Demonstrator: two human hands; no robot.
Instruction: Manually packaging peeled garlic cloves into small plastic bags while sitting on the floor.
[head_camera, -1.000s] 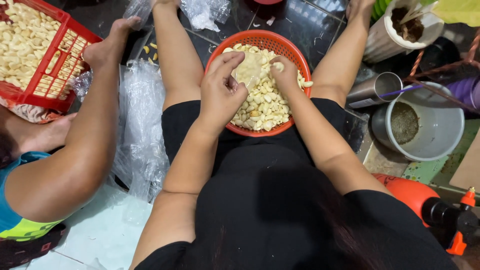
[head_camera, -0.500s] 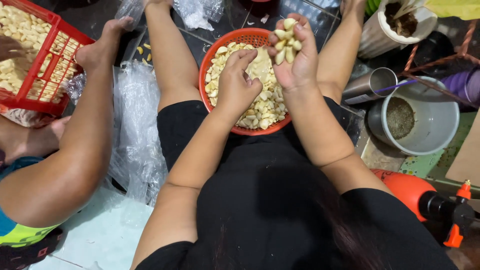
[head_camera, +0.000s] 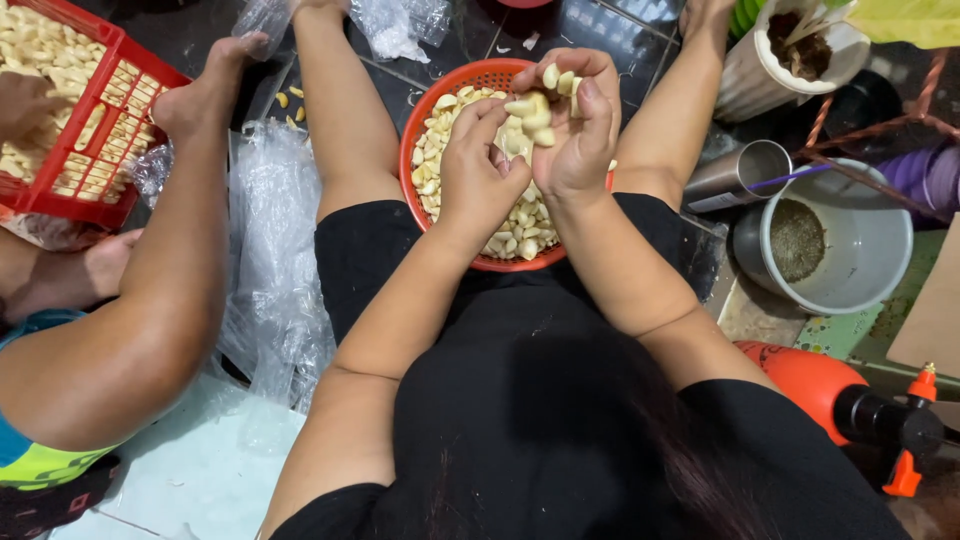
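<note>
A round orange basket (head_camera: 418, 130) full of peeled garlic cloves (head_camera: 440, 160) rests between my legs on the floor. My right hand (head_camera: 575, 130) is raised above it, cupped around a handful of cloves (head_camera: 540, 105). My left hand (head_camera: 480, 175) is beside it, fingers touching the cloves in that palm.
Another person's leg (head_camera: 150, 280) stretches along the left, next to a red crate (head_camera: 90, 120) of cloves and clear plastic bags (head_camera: 275, 260). At right stand a grey pot with soil (head_camera: 830, 240), a metal cup (head_camera: 735, 175), a white plant pot (head_camera: 790, 50) and an orange sprayer (head_camera: 850, 400).
My right hand has scooped cloves out of the basket and lifted them up. My left hand has come up to meet it.
</note>
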